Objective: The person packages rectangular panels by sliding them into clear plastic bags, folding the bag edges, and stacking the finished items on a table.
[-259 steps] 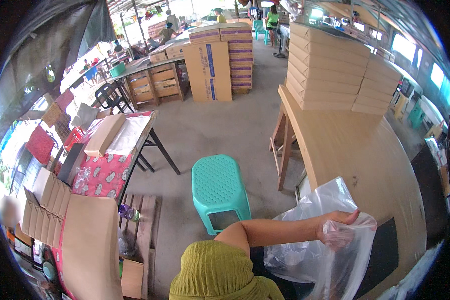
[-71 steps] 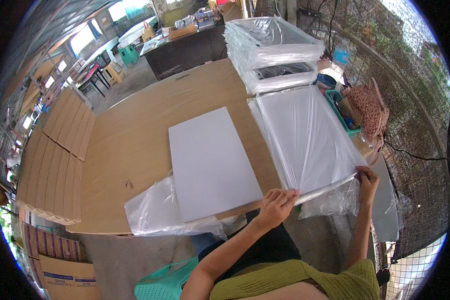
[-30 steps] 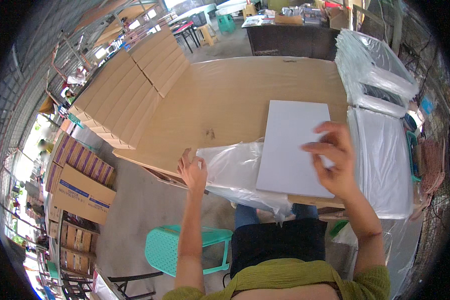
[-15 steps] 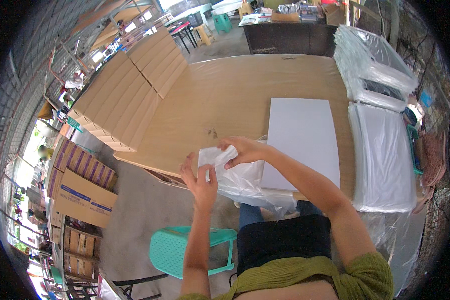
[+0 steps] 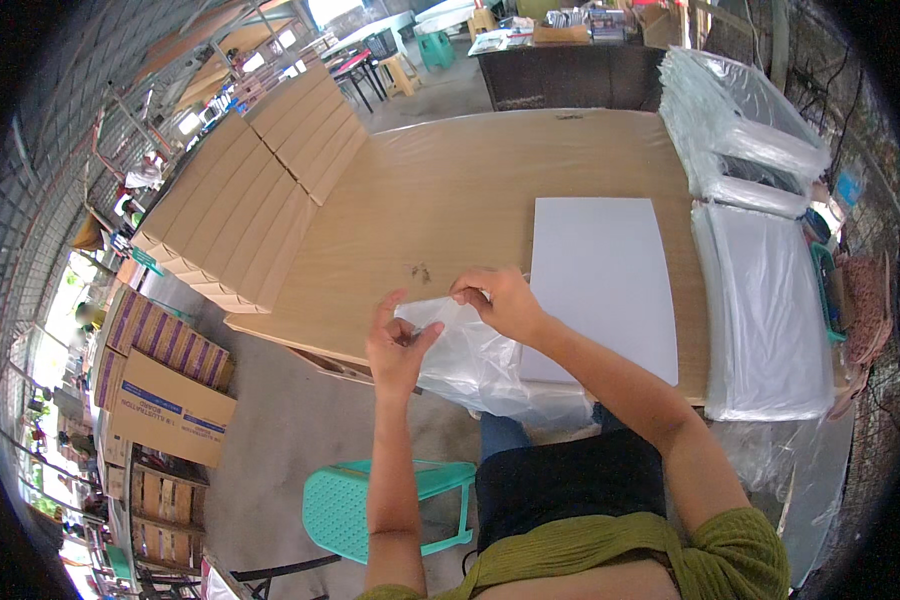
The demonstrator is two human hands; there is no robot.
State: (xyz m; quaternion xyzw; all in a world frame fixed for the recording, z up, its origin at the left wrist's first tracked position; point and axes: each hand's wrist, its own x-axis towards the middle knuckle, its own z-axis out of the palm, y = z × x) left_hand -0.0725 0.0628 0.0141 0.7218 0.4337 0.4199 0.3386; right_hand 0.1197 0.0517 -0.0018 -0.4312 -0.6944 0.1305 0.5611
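- Right hand (image 5: 505,303): fingers pinched the clear plastic bag (image 5: 480,355) at its upper edge.
- Left hand (image 5: 397,357): fingers curled; grip unclear.
- Long axis slanted rightward, toward the table's (image 5: 450,200) near edge.

The plastic bag (image 5: 480,372) is see-through with whitish glints; the flat sheet (image 5: 602,270) is plain white. The bench (image 5: 450,190) is tan, marked by dark smudges. Light-brown packets (image 5: 235,215) show darker lines; a brown carton (image 5: 170,405) carries a blue band. The stool (image 5: 342,512) is turquoise, its seat dotted; the person's ribbed top (image 5: 590,542) is olive green.
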